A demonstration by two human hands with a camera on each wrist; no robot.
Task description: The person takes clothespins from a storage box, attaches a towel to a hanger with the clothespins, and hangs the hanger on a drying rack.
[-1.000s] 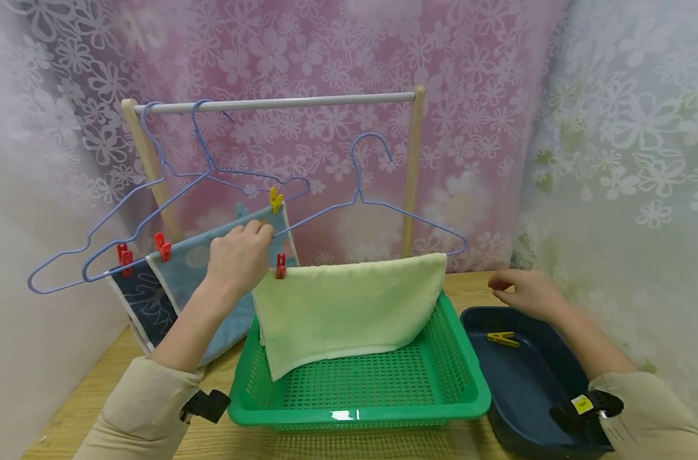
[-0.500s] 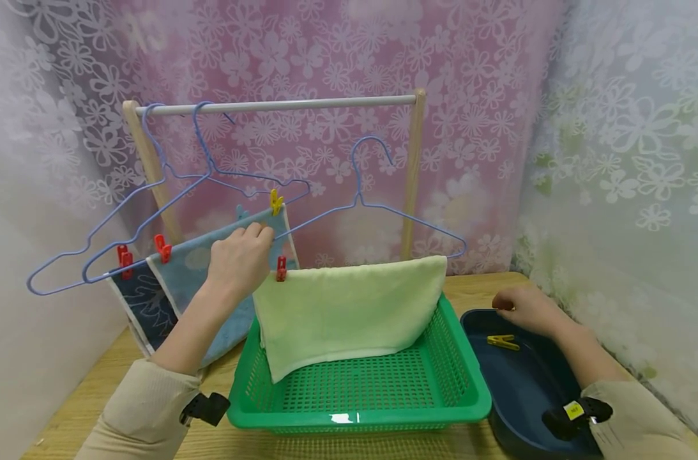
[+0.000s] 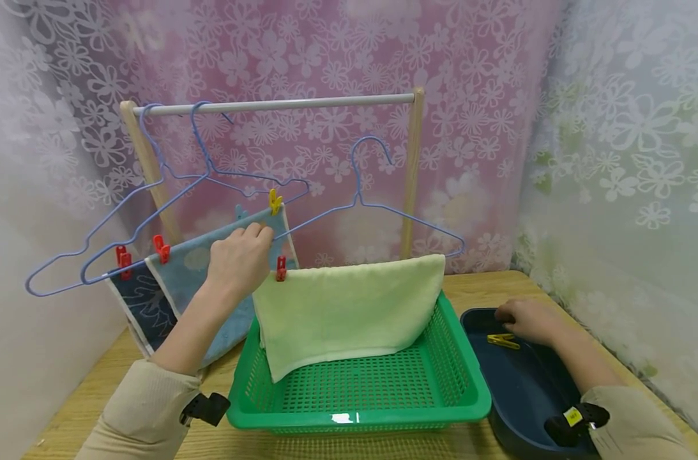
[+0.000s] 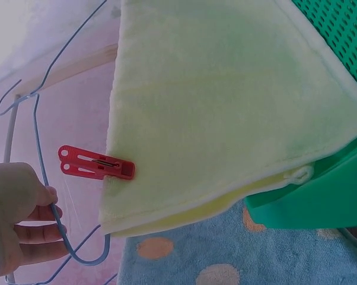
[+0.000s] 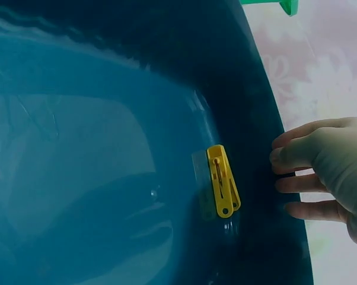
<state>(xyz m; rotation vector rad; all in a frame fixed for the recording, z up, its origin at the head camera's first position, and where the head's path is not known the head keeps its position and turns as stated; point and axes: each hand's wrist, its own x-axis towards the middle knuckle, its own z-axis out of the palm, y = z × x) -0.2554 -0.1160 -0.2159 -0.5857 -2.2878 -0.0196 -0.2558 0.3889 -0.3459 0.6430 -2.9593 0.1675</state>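
My left hand [image 3: 239, 259] grips the lower left corner of a blue wire hanger [image 3: 358, 191], thumb and fingers around the wire in the left wrist view. A pale yellow towel [image 3: 349, 313] is draped over this hanger, its lower part inside the green basket. One red clothespin [image 4: 95, 163] clips the towel's top edge at its left end. My right hand [image 3: 532, 321] is at the far end of a dark blue basin [image 3: 529, 390], empty, fingers loosely bent, fingertips right at the rim in the right wrist view. A yellow clothespin [image 5: 223, 181] lies inside the basin, close to those fingers.
A green perforated basket [image 3: 360, 418] stands on the wooden table [image 3: 486, 287]. Behind, a rack with a metal rail [image 3: 308, 102] bears two blue hangers with a light blue towel [image 3: 228, 326] and a dark navy towel [image 3: 147, 300], pinned by red and yellow clothespins.
My right hand has come down and slightly right, from above the basin's far rim to beside the yellow clothespin. My left hand, the hanger and the yellow towel have stayed nearly still.
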